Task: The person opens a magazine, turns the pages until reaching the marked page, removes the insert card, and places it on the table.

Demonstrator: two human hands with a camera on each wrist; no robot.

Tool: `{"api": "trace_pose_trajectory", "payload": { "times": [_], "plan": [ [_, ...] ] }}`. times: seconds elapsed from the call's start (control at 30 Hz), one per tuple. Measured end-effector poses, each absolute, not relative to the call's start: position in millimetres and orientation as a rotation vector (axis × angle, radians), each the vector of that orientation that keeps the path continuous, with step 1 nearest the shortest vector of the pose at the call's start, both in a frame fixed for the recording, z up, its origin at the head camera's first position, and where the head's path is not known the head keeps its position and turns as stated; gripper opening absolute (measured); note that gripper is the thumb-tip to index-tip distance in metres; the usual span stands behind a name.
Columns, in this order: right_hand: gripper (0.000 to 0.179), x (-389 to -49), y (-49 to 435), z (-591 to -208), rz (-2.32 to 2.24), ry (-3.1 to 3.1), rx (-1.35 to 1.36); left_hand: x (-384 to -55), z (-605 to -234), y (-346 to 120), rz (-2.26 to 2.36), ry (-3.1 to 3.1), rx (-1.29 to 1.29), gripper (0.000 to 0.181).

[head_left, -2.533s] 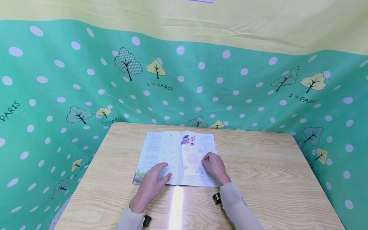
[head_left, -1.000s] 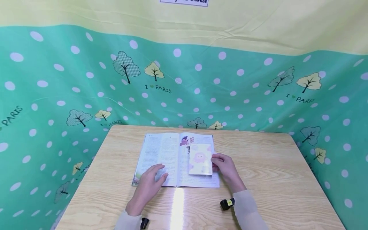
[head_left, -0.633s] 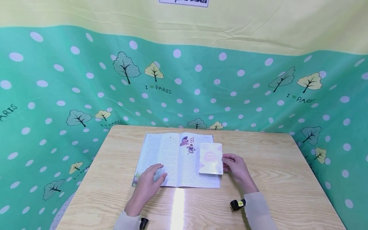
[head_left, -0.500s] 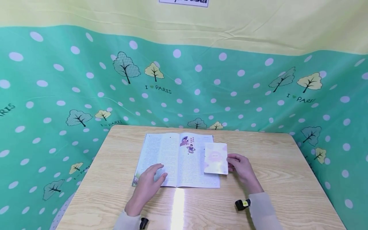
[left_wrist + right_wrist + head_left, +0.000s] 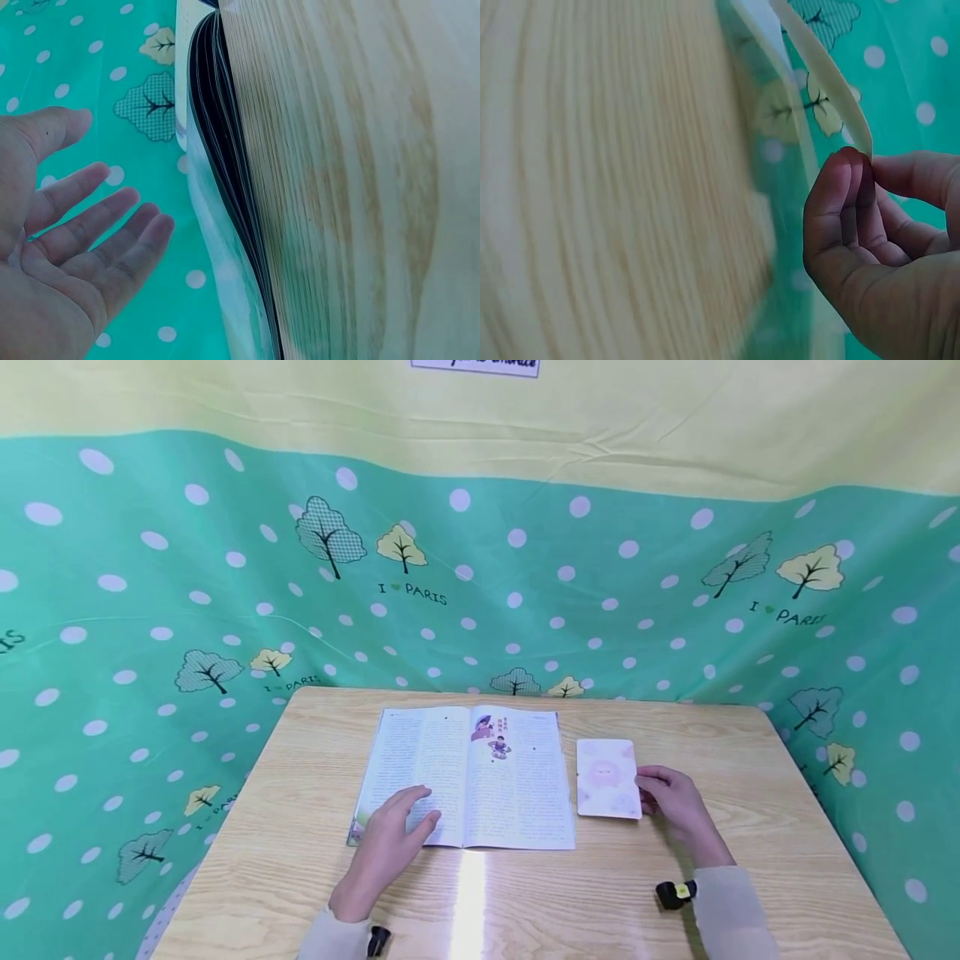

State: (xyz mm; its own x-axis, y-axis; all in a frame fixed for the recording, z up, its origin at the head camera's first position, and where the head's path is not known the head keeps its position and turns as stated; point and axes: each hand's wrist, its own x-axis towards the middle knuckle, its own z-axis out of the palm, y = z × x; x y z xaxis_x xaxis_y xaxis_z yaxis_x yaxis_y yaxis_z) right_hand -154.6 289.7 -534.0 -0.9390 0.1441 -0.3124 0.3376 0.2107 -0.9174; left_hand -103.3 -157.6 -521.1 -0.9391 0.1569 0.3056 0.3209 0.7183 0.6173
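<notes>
A small, thin notebook with a pale pink cartoon face on its cover is right of the open magazine. My right hand pinches its right edge between thumb and fingertips. In the right wrist view, the notebook shows edge-on as a cream strip, raised off the wood, with the right hand at its end. The magazine lies spread flat, its right page fully visible. Over its lower left page is my left hand, fingers loosely spread and holding nothing. The left wrist view shows that hand beside the magazine's page edges.
The wooden table extends to both sides of the magazine. Behind it hangs a green dotted curtain with printed trees. A strip of light reflects off the wood in front of the magazine's fold.
My right hand has taken the notebook from on top of the magazine's right page, rightward past its edge, uncovering the printed page. The left hand has stayed almost where it was.
</notes>
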Motion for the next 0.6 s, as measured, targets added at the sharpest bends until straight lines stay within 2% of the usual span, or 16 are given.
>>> {"api": "trace_pose_trajectory", "payload": {
  "times": [0.6],
  "plan": [
    [0.037,-147.8,328.0,-534.8,-1.541,2.422,0.498,-105.3,-522.4,-156.1,-1.001,-2.712,-0.368,0.039]
  ]
}}
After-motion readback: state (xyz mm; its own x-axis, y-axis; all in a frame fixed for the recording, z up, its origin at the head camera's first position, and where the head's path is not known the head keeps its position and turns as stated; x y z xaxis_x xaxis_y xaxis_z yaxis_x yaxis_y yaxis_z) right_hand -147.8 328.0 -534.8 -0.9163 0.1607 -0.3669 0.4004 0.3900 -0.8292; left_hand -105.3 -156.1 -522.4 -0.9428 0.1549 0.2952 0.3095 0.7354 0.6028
